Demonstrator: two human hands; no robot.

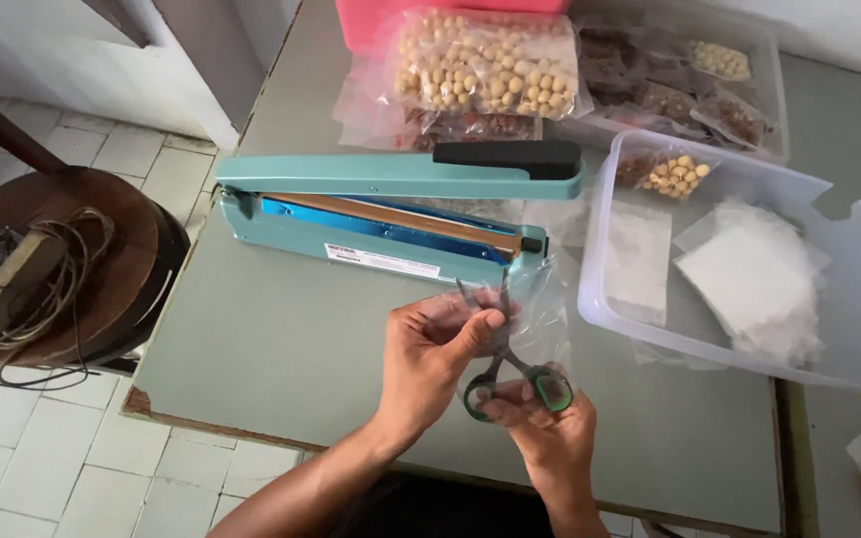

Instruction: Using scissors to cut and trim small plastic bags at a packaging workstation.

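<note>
- Where the grey-green tabletop [281, 349] fills most of the head view, everything else rests on it or is held just above its near edge.
- Lying across the middle is a long teal impulse sealer with a black handle pad [391, 199], its arm raised.
- To the right sits a clear rectangular plastic tub [854, 329] holding stacks of empty clear bags and one small bag of pale round nuts.
- Behind the sealer lies a large clear bag of pale round nuts [485, 65], with more filled bags beside it.
- Just in front of the sealer's right end, a small empty clear plastic bag [540, 309] is held up above the tabletop.
- Left hand [430, 364]: fingers curled, thumb pressed against the bag's left edge, pinching it.
- Right hand [540, 428]: closed around the handles of a pair of small green-handled scissors [510, 364], fingers through the loops; the blades stand slightly parted, tips pointing up at the bag near the left thumb.
</note>
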